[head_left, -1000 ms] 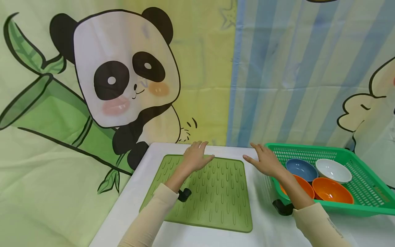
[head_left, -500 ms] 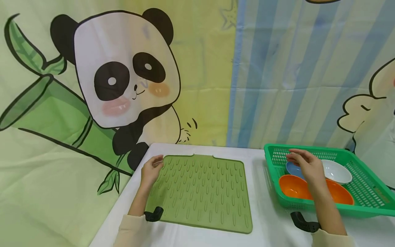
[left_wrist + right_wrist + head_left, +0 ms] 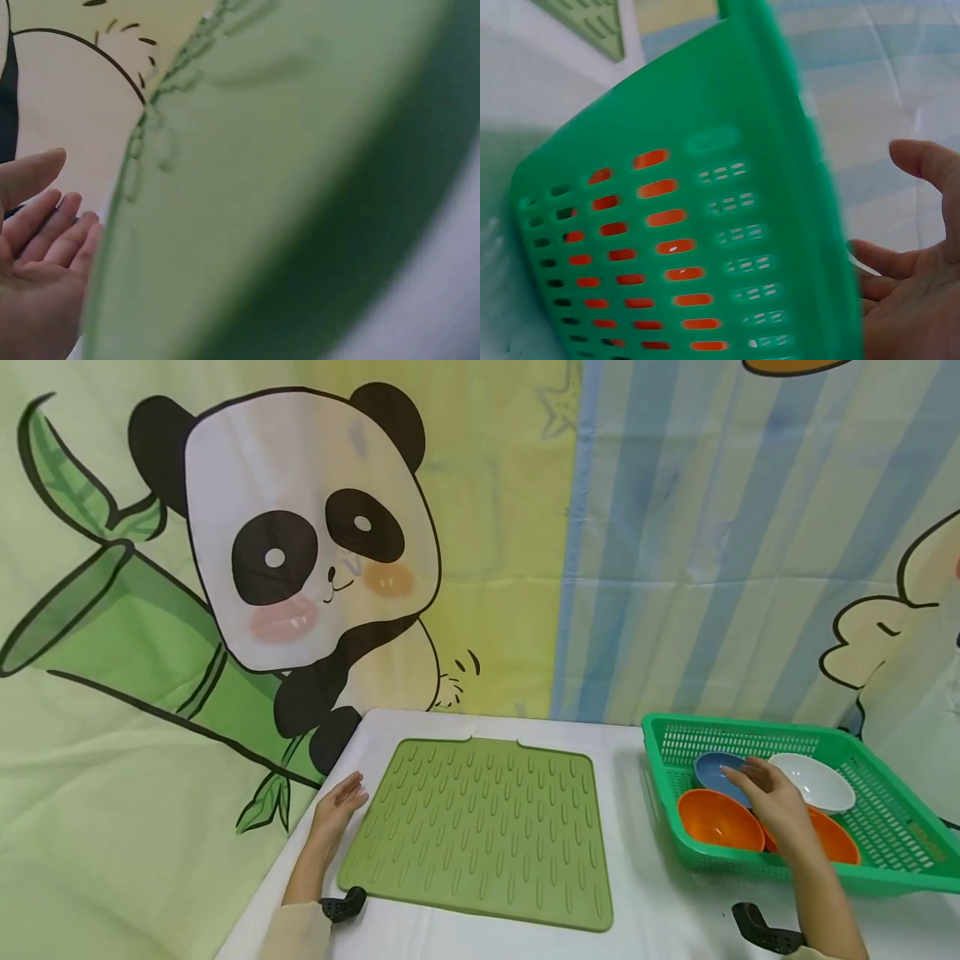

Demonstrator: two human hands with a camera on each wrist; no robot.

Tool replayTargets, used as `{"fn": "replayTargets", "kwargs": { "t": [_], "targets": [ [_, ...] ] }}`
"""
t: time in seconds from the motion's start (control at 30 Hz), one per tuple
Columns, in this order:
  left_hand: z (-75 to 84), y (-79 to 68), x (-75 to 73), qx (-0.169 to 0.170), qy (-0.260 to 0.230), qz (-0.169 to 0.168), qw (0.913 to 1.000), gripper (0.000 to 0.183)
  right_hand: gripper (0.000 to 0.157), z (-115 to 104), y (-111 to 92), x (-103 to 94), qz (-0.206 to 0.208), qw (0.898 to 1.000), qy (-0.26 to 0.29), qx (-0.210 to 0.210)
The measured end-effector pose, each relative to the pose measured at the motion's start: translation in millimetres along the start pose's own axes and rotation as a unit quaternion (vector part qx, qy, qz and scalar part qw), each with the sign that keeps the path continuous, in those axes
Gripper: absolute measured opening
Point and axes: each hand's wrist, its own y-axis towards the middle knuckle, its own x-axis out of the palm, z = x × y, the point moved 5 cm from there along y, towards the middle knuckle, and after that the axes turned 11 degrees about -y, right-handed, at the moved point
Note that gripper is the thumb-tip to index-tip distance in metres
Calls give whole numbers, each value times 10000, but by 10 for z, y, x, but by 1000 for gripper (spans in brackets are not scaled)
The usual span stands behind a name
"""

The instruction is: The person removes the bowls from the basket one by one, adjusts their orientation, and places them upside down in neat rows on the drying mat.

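Spread and relaxed, with the thumb apart from the fingers, the right hand hovers above the basket, and nothing sits between its fingertips as far as I can see. Beneath its fingers I have the blue bowl; whether skin meets rim, I can't tell from my end. I count four bowls, all inside the one green basket, hollow side up: one blue and one white bowl at the back, and two orange ones in front, a left orange bowl and a right orange bowl, the latter partly covered by the forearm. On my right wrist feed, orange shows through the basket's slots.

My left hand has its fingers loosely extended and holds nothing; it is just beside the left edge of a single green mat dotted with raised ridges. Mat and basket sit well apart on one white table. Two black mounts show, a left mount and a right mount, one at each wrist. Behind it all I see a curtain printed with one panda and green bamboo.
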Motion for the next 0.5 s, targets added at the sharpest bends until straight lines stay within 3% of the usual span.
{"fn": "replayTargets", "kwargs": {
  "t": [0.1,0.27,0.5],
  "targets": [
    [-99,17,-14,92,-21,-41,9999,57,100,-19,9,96,-341,9961,-775,-249],
    [-159,36,9,400,-51,-187,9990,55,112,-97,-26,213,-735,9769,-1966,-411],
    [-157,19,42,387,96,-358,9986,53,121,-124,-29,306,-850,9565,-2746,-491]
  ]
}}
